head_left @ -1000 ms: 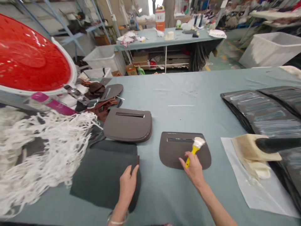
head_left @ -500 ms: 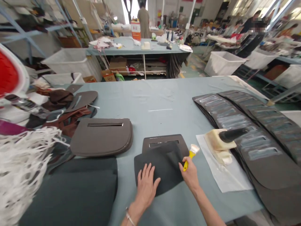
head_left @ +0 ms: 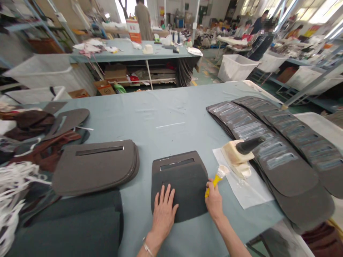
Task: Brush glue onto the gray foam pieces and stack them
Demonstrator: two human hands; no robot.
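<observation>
A dark fabric piece (head_left: 187,192) lies over a grey-brown flap (head_left: 174,157), whose slot shows above the fabric's upper edge. My left hand (head_left: 164,212) rests flat on the fabric's lower left part, fingers spread. At the right edge of the fabric, my right hand (head_left: 214,200) grips a yellow-handled brush (head_left: 215,180), bristles pointing up and right. Right of the brush, a cream container (head_left: 235,153) with a black object (head_left: 250,144) on it stands on a white sheet (head_left: 243,196). A stack of slotted flaps (head_left: 99,167) lies to the left.
Dark fabric (head_left: 66,228) is piled at the lower left, beside white netting (head_left: 13,192). Overlapping flaps with wet-looking streaks (head_left: 289,171) line the right side of the table (head_left: 139,121). Behind stand another table (head_left: 107,55), white bins (head_left: 235,67) and people.
The dark fabric has been laid flatter and lined up over the flap, below its slot. My right hand still holds the brush. The camera view has turned to the right.
</observation>
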